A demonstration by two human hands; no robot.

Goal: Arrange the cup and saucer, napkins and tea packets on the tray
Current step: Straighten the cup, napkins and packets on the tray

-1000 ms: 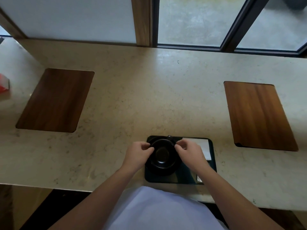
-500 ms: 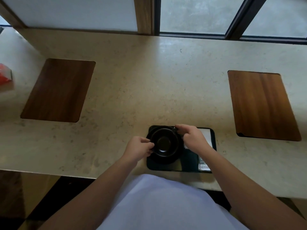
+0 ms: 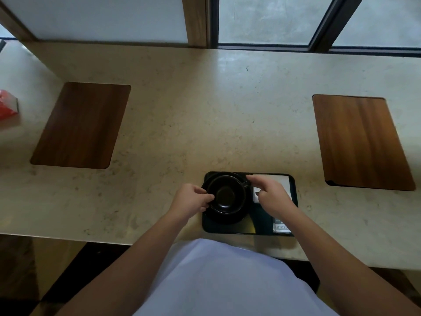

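Note:
A dark tray (image 3: 237, 228) lies near the counter's front edge. On its left half a black cup (image 3: 226, 195) stands on a black saucer (image 3: 227, 218), with the cup's handle toward the right. My left hand (image 3: 192, 200) pinches the cup's left rim. My right hand (image 3: 271, 193) hovers at the handle side with thumb and forefinger apart, and I cannot tell whether it touches the handle. White napkins (image 3: 283, 181) lie at the tray's far right, partly under that hand. A tea packet (image 3: 281, 226) shows at the tray's near right corner.
Two wooden inlays sit in the stone counter, one at the left (image 3: 79, 125) and one at the right (image 3: 360, 142). A red box (image 3: 6, 106) stands at the far left edge. A window frame (image 3: 319, 45) runs behind the counter.
My right hand has loosened from the cup's rim and its fingers have spread beside the handle. My left hand stays on the left rim. The view has shifted slightly.

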